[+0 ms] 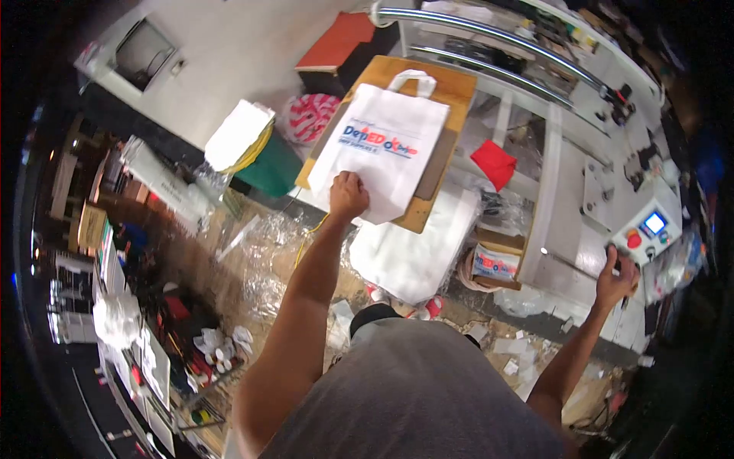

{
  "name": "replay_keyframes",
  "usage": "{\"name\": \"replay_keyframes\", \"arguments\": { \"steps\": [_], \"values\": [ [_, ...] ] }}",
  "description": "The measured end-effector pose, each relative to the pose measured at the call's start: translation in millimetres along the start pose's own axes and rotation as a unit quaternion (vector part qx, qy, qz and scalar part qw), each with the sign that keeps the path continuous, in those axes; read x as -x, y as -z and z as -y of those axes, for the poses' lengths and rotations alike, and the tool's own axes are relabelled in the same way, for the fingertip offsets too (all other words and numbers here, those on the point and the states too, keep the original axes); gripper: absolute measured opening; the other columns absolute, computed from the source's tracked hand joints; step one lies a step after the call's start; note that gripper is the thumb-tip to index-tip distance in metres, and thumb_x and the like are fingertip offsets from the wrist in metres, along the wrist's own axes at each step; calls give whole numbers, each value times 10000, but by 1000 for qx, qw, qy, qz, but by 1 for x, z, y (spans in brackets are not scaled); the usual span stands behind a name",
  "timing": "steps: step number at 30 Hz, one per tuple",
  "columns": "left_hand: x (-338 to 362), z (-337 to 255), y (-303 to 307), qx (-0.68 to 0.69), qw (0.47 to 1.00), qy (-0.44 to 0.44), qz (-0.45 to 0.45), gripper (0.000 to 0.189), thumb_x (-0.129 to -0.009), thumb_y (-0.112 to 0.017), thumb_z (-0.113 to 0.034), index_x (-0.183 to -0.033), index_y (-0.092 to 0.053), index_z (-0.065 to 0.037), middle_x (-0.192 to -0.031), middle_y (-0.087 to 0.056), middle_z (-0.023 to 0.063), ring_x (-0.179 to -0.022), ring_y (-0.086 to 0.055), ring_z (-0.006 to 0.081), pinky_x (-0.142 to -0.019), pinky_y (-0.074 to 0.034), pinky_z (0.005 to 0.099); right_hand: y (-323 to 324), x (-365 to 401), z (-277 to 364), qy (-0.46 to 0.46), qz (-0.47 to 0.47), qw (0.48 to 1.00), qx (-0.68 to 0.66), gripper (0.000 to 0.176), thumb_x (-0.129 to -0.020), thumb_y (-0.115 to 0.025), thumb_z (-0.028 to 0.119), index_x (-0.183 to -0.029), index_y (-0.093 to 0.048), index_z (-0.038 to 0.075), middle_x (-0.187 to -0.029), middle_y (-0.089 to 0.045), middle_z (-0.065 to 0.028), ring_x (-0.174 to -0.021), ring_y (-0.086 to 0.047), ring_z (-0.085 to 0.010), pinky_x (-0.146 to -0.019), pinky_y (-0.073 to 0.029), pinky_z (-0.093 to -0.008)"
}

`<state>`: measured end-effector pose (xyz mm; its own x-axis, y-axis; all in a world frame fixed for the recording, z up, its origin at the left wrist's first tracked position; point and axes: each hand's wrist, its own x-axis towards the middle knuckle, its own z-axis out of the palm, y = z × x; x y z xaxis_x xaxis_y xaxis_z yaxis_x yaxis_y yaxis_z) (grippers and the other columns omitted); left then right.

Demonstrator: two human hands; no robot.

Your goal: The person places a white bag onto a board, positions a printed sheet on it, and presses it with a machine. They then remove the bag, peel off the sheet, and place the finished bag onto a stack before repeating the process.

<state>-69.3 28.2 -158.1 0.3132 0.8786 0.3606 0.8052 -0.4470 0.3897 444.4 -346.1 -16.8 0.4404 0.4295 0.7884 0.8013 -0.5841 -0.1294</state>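
A white non-woven tote bag [382, 122] with blue and red "DepED" lettering lies flat on a wooden board [456, 92], its handle loop towards the far end. My left hand [349, 195] is at the bag's near edge, fingers bent and closed on the fabric. Far to the right, my right hand [618, 277] is beside a control box [650, 229] with a lit blue display and a red knob. One finger points up towards the box's lower corner, apart from the other, bent fingers.
White bags [413, 256] are stacked below the board. A red cloth piece [497, 164] and an open carton [497, 260] with printed material lie to their right. A green bin [267, 168] stands left. Metal rails [489, 29] cross the machine. Plastic wrap and scraps litter the floor.
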Motion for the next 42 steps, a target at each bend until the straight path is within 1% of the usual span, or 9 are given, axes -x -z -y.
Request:
{"name": "replay_keyframes", "arguments": {
  "steps": [6,9,13,15,16,18,19,32,42],
  "values": [
    [1,-5,1,-17,1000,9,-5,138,-748,-599,-115,-881,-597,-79,-991,-594,151,-976,-572,375,-821,-487,519,-4,1,-2,-26,30,998,49,362,-871,-743,430,-722,-677,106,-734,-655,-14,-861,-587,-240,-810,-439,-434],
    [1,-1,-3,-37,999,2,-11,140,-743,-593,-107,-879,-598,-75,-997,-596,154,-975,-570,380,-825,-485,524,3,-4,3,34,-30,999,9,279,-845,-788,343,-747,-702,96,-758,-689,-30,-795,-619,-249,-750,-470,-394],
    [-5,18,-24,-70,997,2,44,143,-716,-572,-62,-855,-601,-51,-928,-599,188,-942,-563,407,-798,-473,545,-5,-2,-12,5,-17,997,-74,216,-753,-854,247,-704,-707,98,-745,-691,-59,-732,-637,-252,-701,-456,-387],
    [-3,8,-18,-71,995,28,66,159,-725,-570,-66,-877,-599,-31,-993,-587,211,-956,-560,422,-838,-467,545,13,-9,7,-10,-24,999,-19,279,-752,-846,321,-692,-686,100,-747,-674,-39,-772,-618,-278,-780,-431,-415],
    [0,22,-25,-58,997,-43,30,155,-740,-568,-79,-884,-594,-30,-1006,-578,220,-971,-553,429,-850,-460,554,7,-3,-1,-24,-18,999,-9,305,-767,-832,367,-694,-669,119,-769,-656,-17,-834,-594,-281,-847,-395,-446],
    [0,17,-23,-47,997,-60,-1,165,-753,-564,-97,-899,-581,-23,-1000,-571,217,-973,-544,433,-850,-454,563,7,-3,2,-46,-25,998,-43,320,-784,-808,425,-686,-645,167,-763,-626,17,-903,-564,-252,-890,-329,-491],
    [1,12,-21,-45,997,-61,-2,168,-755,-563,-100,-903,-576,-23,-996,-567,215,-967,-540,435,-850,-451,561,10,-4,4,-43,-18,999,-24,336,-766,-827,404,-680,-656,127,-781,-655,-23,-917,-573,-294,-842,-364,-459],
    [0,5,-17,-51,997,-58,9,159,-752,-562,-93,-902,-564,-38,-1000,-560,193,-959,-537,425,-832,-459,557,15,-6,7,-55,-2,998,-26,342,-803,-787,441,-687,-664,144,-784,-630,16,-923,-541,-232,-907,-282,-441],
    [-2,3,-14,-55,997,-41,32,163,-759,-561,-110,-901,-573,-32,-1017,-569,197,-978,-542,421,-847,-465,552,12,-4,6,-77,10,997,-28,364,-807,-771,465,-691,-663,137,-825,-653,13,-979,-549,-242,-954,-287,-494]
  ]
}}
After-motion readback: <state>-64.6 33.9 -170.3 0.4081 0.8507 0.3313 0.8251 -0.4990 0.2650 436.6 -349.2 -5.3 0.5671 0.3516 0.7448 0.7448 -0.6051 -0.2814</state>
